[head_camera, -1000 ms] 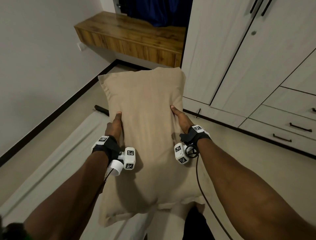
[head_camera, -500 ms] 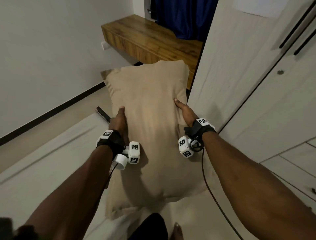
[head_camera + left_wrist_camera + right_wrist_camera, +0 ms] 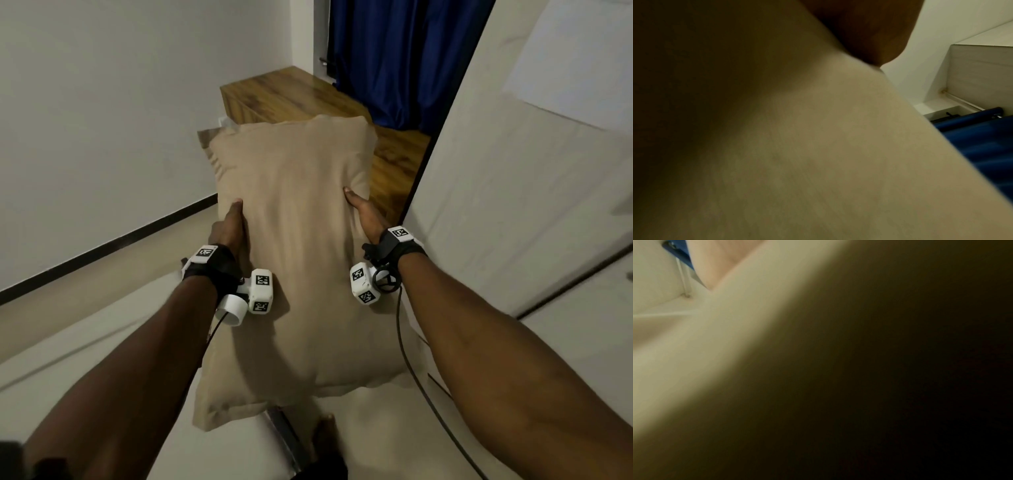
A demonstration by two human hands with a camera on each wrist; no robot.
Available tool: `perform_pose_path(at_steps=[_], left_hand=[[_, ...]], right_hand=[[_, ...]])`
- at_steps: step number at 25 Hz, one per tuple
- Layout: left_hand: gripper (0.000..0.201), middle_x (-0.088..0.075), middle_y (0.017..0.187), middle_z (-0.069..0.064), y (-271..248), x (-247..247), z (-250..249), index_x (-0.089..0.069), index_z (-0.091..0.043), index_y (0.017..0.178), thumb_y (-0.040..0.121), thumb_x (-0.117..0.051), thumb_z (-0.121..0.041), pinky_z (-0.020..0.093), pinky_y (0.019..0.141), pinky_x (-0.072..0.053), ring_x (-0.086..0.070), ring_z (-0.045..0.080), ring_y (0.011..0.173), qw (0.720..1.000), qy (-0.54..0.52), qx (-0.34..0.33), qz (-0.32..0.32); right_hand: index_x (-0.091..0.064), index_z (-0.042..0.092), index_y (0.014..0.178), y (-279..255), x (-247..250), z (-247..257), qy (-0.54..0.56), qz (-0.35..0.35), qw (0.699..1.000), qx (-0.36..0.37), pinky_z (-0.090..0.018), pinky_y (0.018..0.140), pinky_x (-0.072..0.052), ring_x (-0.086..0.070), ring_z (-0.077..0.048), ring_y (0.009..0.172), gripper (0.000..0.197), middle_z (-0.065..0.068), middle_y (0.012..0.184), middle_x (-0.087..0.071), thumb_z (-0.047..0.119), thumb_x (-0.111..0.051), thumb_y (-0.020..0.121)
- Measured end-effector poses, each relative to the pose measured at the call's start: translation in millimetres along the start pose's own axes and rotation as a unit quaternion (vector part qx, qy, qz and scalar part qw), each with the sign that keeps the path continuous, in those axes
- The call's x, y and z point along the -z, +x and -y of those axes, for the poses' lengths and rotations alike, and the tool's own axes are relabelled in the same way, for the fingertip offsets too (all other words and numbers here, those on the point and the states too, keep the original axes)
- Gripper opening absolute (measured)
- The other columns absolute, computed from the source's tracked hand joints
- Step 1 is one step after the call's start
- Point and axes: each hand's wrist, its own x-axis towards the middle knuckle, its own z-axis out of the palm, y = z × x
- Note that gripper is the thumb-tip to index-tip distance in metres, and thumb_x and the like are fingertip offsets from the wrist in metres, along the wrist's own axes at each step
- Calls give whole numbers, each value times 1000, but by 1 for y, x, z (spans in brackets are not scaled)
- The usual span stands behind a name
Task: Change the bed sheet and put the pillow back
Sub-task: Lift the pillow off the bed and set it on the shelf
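Note:
A tan pillow is held up lengthwise in front of me, above the corner of the bed with its pale sheet. My left hand grips its left side and my right hand grips its right side, thumbs on top. The other fingers are hidden under the pillow. Both wrist views are nearly filled by the pillow fabric; the left wrist view also shows part of my left hand pressed into it.
A wooden bench stands ahead against the wall, with a blue curtain behind it. A pale wardrobe rises close on the right. The dark bed frame edge and my bare foot are below the pillow.
I have stepped forward with the pillow; the bench, curtain and wardrobe are closer. Both hands keep the same hold on the pillow's sides.

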Motion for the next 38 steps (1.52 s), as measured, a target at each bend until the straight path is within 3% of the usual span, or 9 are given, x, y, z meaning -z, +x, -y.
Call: perform_pose_path(at_steps=[8, 12, 19, 23, 25, 27, 31, 35, 38], left_hand=[[96, -52, 147, 9, 97, -80, -136, -47, -14, 147, 76, -48, -79, 44, 113, -37, -51, 33, 131, 999, -16, -24, -23], [100, -53, 146, 7, 163, -117, -187, -48, -18, 147, 69, -48, -80, 45, 113, -37, -52, 32, 130, 998, -39, -33, -33], [104, -57, 141, 6, 275, -189, -246, -50, -19, 144, 61, -50, -80, 47, 110, -40, -55, 33, 124, 994, -95, -18, -51], [101, -52, 145, 7, 333, -248, -270, -44, -18, 148, 66, -50, -77, 47, 110, -39, -52, 35, 127, 989, -142, 7, -43], [101, -52, 145, 8, 385, -278, -283, -43, -18, 149, 68, -48, -77, 47, 108, -40, -52, 36, 126, 988, -144, 28, -44], [103, -53, 145, 9, 385, -296, -277, -42, -17, 150, 67, -48, -78, 49, 106, -42, -54, 36, 123, 984, -162, 43, -57], [98, -52, 146, 11, 427, -342, -276, -42, -15, 150, 75, -50, -77, 41, 109, -40, -53, 36, 126, 980, -189, 51, -32], [118, -71, 123, -4, 579, -418, -197, -55, -33, 139, 39, -68, -94, 50, 99, -49, -67, 29, 111, 971, -215, 102, 28], [122, -75, 111, -2, 612, -440, -164, -52, -41, 138, 30, -69, -94, 51, 90, -53, -72, 31, 99, 970, -183, 149, 56]], right_hand=[[-59, 18, 132, 182, 25, 101, 27, 35, 999, 14, -27, 80, -49, -64, -16, 101, 56, 7, 106, -68, 56, -57, 91], [-60, 23, 133, 289, 27, 122, 22, 40, 999, 9, -40, 93, -51, -67, -24, 108, 84, 1, 116, -71, 73, -65, 66], [-58, 18, 135, 430, 46, 168, -9, 37, 996, 76, -26, 90, -50, -65, -9, 102, 52, 7, 121, -66, 46, -61, 91], [-63, 36, 129, 553, 75, 161, -72, 63, 994, 46, -39, 104, -46, -65, -11, 113, 72, 13, 122, -69, 76, -67, 70], [-60, 30, 133, 592, 79, 173, -83, 52, 995, 23, -35, 104, -46, -63, -13, 116, 68, 9, 127, -66, 70, -63, 78], [-53, 25, 141, 577, 83, 187, -83, 71, 994, -1, -33, 100, -47, -62, -16, 115, 66, 4, 129, -65, 63, -56, 87], [-54, 38, 137, 651, 115, 181, -136, 64, 985, -83, -42, 96, -48, -62, -22, 115, 87, 8, 125, -67, 85, -62, 64], [-56, 43, 134, 758, 154, 139, -152, 30, 980, -129, -47, 94, -48, -60, -26, 119, 101, 8, 126, -67, 90, -70, 45], [-51, 41, 138, 750, 154, 123, -153, 29, 974, -163, -46, 95, -47, -61, -24, 114, 102, 8, 127, -65, 88, -70, 49]])
